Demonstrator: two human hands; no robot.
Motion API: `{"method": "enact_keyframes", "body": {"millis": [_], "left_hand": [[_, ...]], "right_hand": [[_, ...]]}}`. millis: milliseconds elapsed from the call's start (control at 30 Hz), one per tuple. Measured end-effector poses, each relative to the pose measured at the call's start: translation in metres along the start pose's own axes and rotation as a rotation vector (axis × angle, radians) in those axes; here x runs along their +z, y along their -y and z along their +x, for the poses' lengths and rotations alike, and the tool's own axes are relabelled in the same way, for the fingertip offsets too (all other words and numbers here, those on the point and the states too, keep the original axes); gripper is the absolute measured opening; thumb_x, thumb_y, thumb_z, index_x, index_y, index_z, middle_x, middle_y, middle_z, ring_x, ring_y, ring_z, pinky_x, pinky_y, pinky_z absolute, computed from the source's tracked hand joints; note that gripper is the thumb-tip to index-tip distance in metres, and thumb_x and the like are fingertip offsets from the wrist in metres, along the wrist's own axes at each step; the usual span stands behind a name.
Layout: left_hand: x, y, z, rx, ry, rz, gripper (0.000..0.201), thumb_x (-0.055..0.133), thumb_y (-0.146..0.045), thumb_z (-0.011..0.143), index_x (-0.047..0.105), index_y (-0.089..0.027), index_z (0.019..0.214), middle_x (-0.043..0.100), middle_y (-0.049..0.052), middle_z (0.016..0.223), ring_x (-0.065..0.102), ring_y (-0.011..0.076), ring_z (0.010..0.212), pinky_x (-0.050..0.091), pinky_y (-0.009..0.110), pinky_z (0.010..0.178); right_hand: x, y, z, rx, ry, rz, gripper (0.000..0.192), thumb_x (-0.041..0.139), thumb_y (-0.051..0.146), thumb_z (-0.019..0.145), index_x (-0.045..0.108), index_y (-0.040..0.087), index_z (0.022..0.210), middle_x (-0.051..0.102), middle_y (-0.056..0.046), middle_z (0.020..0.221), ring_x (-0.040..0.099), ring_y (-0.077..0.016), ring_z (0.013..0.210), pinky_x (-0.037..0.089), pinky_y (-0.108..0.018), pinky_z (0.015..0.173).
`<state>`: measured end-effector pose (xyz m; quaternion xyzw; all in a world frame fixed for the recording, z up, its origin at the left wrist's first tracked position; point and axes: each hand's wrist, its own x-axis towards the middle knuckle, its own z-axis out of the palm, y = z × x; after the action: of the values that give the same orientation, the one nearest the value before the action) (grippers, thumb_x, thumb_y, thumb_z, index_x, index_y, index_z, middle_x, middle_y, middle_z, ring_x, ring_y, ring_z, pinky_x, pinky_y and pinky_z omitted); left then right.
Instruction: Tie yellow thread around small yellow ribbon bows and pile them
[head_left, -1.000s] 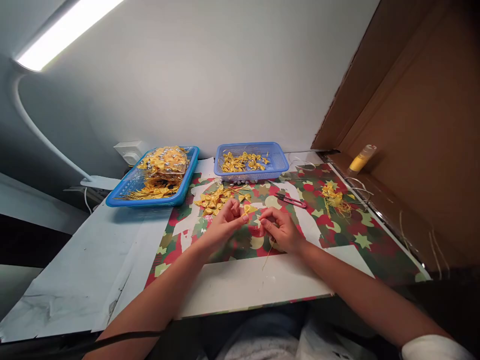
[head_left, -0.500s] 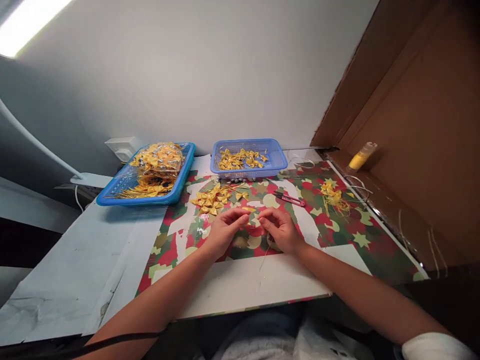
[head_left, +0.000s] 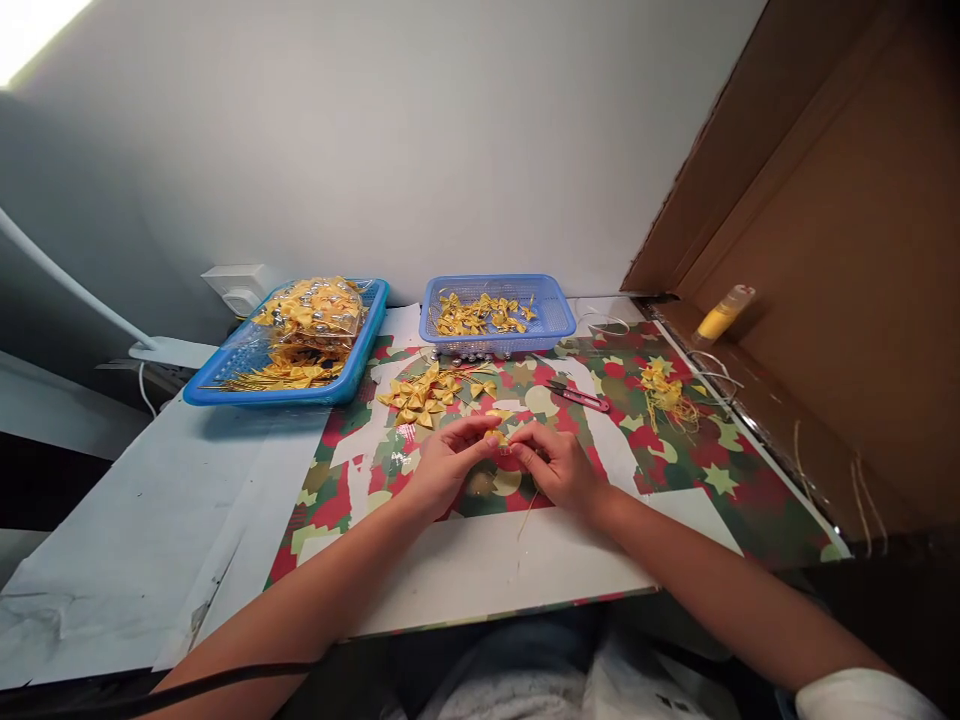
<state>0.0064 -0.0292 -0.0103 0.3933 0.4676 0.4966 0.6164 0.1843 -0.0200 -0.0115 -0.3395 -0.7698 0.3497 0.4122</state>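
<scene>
Between thumb and fingers, my left hand point(head_left: 448, 462) pinches a small yellow ribbon bow point(head_left: 496, 437). Close against it on the right, my right hand point(head_left: 561, 470) has thumb and forefinger pressed together on a thin yellow cord, whose loose end point(head_left: 525, 520) dangles below that hand. Just beyond the hands lies a pile of yellow ribbon bows point(head_left: 420, 397). A pair of red-handled thread snips point(head_left: 581, 397) rests on the patterned board beyond my right hand. The fingers partly cover the bow.
A blue basket point(head_left: 351, 372) at left carries bows and a clear bag of them. Another blue basket point(head_left: 553, 338) with bows stands at the back, silver beads point(head_left: 472, 357) before it. At right lie yellow tangled threads point(head_left: 667, 395), beside a cardboard wall point(head_left: 832, 250) and a yellow-filled tube point(head_left: 724, 313).
My right hand has moved slightly left, so the fingertips of both hands are closer together. The yellow bow shows more clearly at the left fingertips. The view has shifted slightly.
</scene>
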Motion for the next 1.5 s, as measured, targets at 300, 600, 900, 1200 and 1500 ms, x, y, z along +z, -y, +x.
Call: {"method": "enact_keyframes", "body": {"millis": [300,600,900,1200,1500], "left_hand": [[0.0001,-0.0072,-0.0032,-0.091,0.107,-0.237,0.037,0.085,-0.024,0.059,0.076,-0.019,0.094,0.072,0.007,0.104,0.064,0.0197,0.094,0.05,0.029,0.081],[0.0011,-0.0096,-0.0061,-0.209,0.158,-0.349,0.037,0.088,-0.022,0.054,0.077,-0.019,0.09,0.075,0.005,0.09,0.067,0.0164,0.086,0.049,0.027,0.08],[0.0007,-0.0085,-0.0057,-0.211,0.152,-0.376,0.037,0.088,-0.019,0.053,0.076,-0.018,0.088,0.074,0.005,0.089,0.067,0.0156,0.082,0.049,0.024,0.074],[-0.0015,-0.0059,-0.0057,-0.197,0.166,-0.346,0.037,0.086,-0.021,0.057,0.076,-0.019,0.092,0.074,0.006,0.092,0.066,0.0156,0.083,0.049,0.025,0.074],[-0.0007,-0.0075,-0.0072,-0.21,0.191,-0.354,0.037,0.087,-0.021,0.057,0.075,-0.019,0.092,0.074,0.005,0.09,0.067,0.0156,0.082,0.05,0.025,0.076]], "right_hand": [[-0.0018,0.0007,0.0011,-0.044,0.006,-0.044,0.019,0.045,0.024,0.093,0.06,0.02,0.083,0.062,0.0,0.068,0.05,-0.0108,0.054,0.041,-0.023,0.054],[-0.0005,-0.0009,-0.0018,-0.122,-0.008,-0.038,0.02,0.045,0.022,0.094,0.063,0.02,0.085,0.066,-0.001,0.071,0.056,-0.0115,0.057,0.046,-0.024,0.057],[-0.0001,-0.0008,-0.0016,-0.143,-0.022,-0.058,0.019,0.046,0.021,0.093,0.064,0.02,0.085,0.068,-0.003,0.073,0.059,-0.0129,0.06,0.047,-0.025,0.058],[0.0004,-0.0029,-0.0023,-0.138,-0.018,-0.093,0.022,0.045,0.023,0.093,0.065,0.021,0.084,0.069,-0.003,0.073,0.061,-0.0139,0.063,0.048,-0.026,0.06],[-0.0009,-0.0034,-0.0024,-0.141,0.007,-0.07,0.021,0.046,0.022,0.092,0.065,0.022,0.084,0.069,-0.003,0.073,0.062,-0.015,0.064,0.049,-0.027,0.061]]}}
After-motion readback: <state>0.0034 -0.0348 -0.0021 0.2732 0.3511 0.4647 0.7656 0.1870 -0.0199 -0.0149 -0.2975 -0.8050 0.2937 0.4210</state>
